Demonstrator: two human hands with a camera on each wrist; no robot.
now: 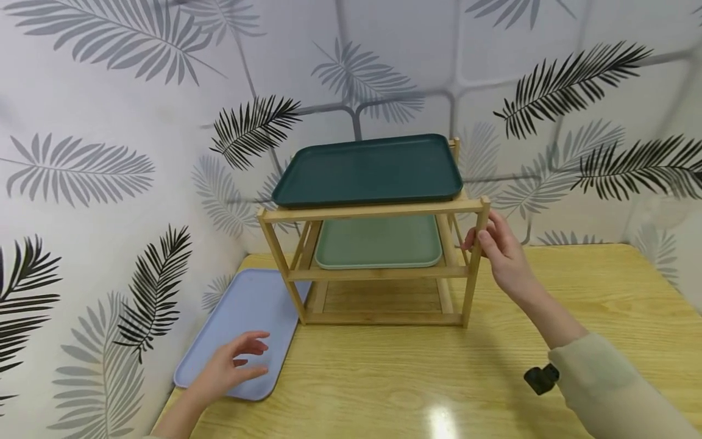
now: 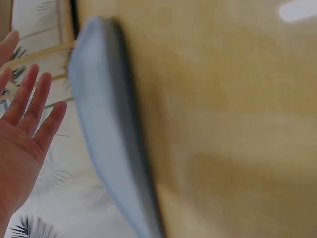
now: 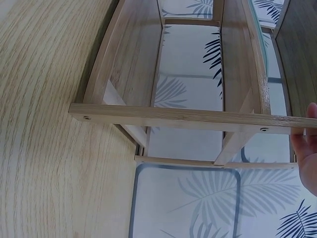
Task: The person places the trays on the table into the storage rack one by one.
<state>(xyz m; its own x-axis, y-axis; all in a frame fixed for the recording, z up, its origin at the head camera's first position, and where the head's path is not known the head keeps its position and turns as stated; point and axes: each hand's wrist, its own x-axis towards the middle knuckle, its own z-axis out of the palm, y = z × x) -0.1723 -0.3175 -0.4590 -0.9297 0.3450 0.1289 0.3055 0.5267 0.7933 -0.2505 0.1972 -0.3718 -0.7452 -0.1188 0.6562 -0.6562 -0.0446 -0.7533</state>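
A three-tier wooden rack (image 1: 378,274) stands on the table, dark green tray (image 1: 367,171) on its top tier and pale green tray (image 1: 378,242) on the middle one. My right hand (image 1: 501,256) grips its front right post near the top, thumb in front and fingers behind. The right wrist view shows that hand (image 3: 308,153) at the post's upper end. Over a light blue tray (image 1: 247,311) at the left, my left hand (image 1: 230,369) hangs with fingers spread and nothing in them. In the left wrist view its palm (image 2: 20,144) shows beside the blurred blue tray (image 2: 106,124).
The wooden table (image 1: 373,372) runs in front of the rack and to its right. Behind and at the left rises a wall (image 1: 164,122) with a leaf pattern. A small black device (image 1: 542,378) sits at the right sleeve's cuff.
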